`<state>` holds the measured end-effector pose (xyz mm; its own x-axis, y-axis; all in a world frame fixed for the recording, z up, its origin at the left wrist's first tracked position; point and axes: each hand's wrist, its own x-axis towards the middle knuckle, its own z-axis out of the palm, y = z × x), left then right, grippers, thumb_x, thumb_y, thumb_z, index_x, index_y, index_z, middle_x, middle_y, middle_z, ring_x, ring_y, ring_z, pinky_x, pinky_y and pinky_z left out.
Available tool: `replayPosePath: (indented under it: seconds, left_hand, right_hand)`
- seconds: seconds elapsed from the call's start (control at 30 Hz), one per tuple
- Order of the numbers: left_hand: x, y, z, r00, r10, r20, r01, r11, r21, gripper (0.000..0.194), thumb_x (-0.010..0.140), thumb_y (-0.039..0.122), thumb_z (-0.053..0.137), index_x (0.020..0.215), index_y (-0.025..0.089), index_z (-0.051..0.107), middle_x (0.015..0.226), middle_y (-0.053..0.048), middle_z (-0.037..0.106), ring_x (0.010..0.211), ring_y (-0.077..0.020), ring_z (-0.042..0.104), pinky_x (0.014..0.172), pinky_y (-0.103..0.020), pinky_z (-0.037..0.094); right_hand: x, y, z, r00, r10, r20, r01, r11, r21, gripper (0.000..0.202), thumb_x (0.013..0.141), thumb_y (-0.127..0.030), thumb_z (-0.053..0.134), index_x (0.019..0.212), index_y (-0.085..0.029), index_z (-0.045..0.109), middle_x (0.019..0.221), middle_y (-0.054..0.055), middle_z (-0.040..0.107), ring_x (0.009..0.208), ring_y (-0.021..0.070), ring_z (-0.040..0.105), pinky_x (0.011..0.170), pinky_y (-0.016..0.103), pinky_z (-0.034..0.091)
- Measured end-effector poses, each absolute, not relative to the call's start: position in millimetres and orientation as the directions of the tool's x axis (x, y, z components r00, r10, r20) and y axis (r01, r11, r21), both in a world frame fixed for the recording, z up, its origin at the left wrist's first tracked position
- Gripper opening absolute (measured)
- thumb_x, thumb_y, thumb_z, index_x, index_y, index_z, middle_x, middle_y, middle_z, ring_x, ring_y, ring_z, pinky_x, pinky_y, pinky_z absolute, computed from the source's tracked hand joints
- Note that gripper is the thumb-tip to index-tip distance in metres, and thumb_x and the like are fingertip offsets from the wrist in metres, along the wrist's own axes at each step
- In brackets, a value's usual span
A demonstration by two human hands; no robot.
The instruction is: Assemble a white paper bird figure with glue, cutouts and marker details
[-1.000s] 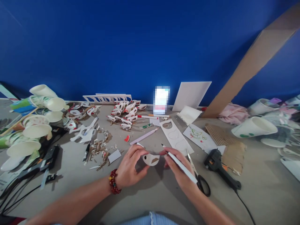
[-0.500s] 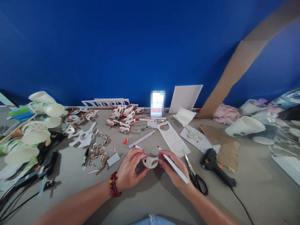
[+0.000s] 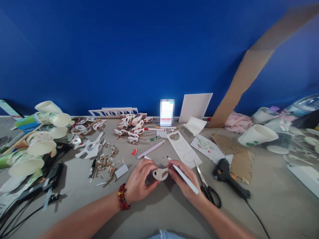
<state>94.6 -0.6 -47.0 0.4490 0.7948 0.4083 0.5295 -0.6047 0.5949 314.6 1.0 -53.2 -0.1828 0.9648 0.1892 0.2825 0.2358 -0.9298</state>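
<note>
A small white bird-shaped cutout (image 3: 160,174), with a dark spot on its left part and a brown piece on its right part, is between my two hands. My left hand (image 3: 141,181) pinches its left end between thumb and fingers. In my right hand (image 3: 185,181) is a white pen (image 3: 186,180), slanting with its dark tip up and to the left; the same hand's fingertips touch the cutout's right end. Just right of that hand lie black-handled scissors (image 3: 208,191). Beyond it lies a white board with pencilled outlines (image 3: 184,149).
A black glue gun (image 3: 230,179) with its cable lies at the right, near cardboard pieces (image 3: 241,166). White-and-red bird cutouts (image 3: 133,127) are piled at the back. Scraps (image 3: 107,161) lie left of my hands, paper cups (image 3: 41,144) farther left. A lit phone (image 3: 166,113) stands against the blue wall.
The view has shifted slightly. The cutout looks turned a little between my fingers, its right end slightly higher. Both hands keep their holds.
</note>
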Motion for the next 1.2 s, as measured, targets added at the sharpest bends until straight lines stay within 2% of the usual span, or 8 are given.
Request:
replayPosePath:
  seconds: [0.13,0.3,0.43,0.63,0.87,1.2]
  left_hand:
    - [94.5,-0.3,-48.0,0.451,0.788,0.419,0.522,-0.613,0.593,0.030,0.084,0.025,0.063,0.111,0.020,0.051,0.108,-0.010,0.059,0.104,-0.0238,0.055,0.090,-0.039,0.048]
    - [94.6,-0.9,-47.9,0.457,0.787,0.414,0.507,-0.613,0.606,0.029,0.084,0.024,0.062,0.111,0.020,0.050,0.107,-0.011,0.058,0.103,-0.0244,0.055,0.090,-0.040,0.048]
    - [94.1,-0.8,-47.1,0.460,0.788,0.409,0.518,-0.612,0.598,0.030,0.085,0.027,0.062,0.111,0.020,0.050,0.109,-0.011,0.057,0.103,-0.0245,0.054,0.089,-0.040,0.048]
    - [93.6,0.2,-47.1,0.473,0.780,0.410,0.514,-0.622,0.590,0.029,0.085,0.028,0.063,0.110,0.020,0.051,0.109,-0.011,0.057,0.103,-0.0242,0.054,0.090,-0.039,0.047]
    - [95.7,-0.4,-44.8,0.465,0.779,0.420,0.543,-0.626,0.560,0.029,0.084,0.025,0.062,0.111,0.021,0.051,0.113,-0.012,0.057,0.105,-0.0254,0.054,0.092,-0.042,0.047]
    - [101.2,1.2,-43.4,0.435,0.779,0.452,0.624,-0.623,0.473,0.026,0.083,0.020,0.061,0.108,0.021,0.054,0.112,-0.010,0.059,0.104,-0.0256,0.055,0.090,-0.042,0.047]
  right_hand:
    - [316.2,3.4,-53.1,-0.106,0.963,0.248,0.281,0.268,-0.921,0.025,0.093,-0.034,0.054,0.111,-0.023,0.066,0.096,0.006,0.069,0.075,0.0176,0.064,0.067,0.028,0.053]
    - [319.0,2.6,-60.0,-0.047,0.978,0.201,0.288,0.206,-0.935,0.027,0.095,-0.037,0.049,0.114,-0.025,0.065,0.086,0.003,0.068,0.066,0.0161,0.061,0.065,0.028,0.051]
    - [317.8,2.0,-64.6,-0.057,0.981,0.184,0.314,0.192,-0.930,0.029,0.097,-0.036,0.046,0.120,-0.025,0.061,0.082,0.003,0.068,0.066,0.0168,0.061,0.065,0.029,0.050]
    - [312.0,1.6,-53.3,-0.134,0.954,0.269,0.348,0.300,-0.888,0.027,0.089,-0.030,0.060,0.115,-0.024,0.062,0.087,0.003,0.068,0.072,0.0172,0.064,0.065,0.026,0.053]
    - [311.0,1.1,-51.5,-0.158,0.947,0.281,0.347,0.320,-0.882,0.026,0.091,-0.029,0.057,0.116,-0.023,0.061,0.087,0.004,0.067,0.072,0.0169,0.065,0.062,0.025,0.054]
    - [310.8,1.0,-49.7,-0.141,0.929,0.341,0.334,0.369,-0.867,0.025,0.090,-0.028,0.057,0.113,-0.022,0.062,0.085,0.005,0.068,0.072,0.0179,0.066,0.067,0.028,0.056]
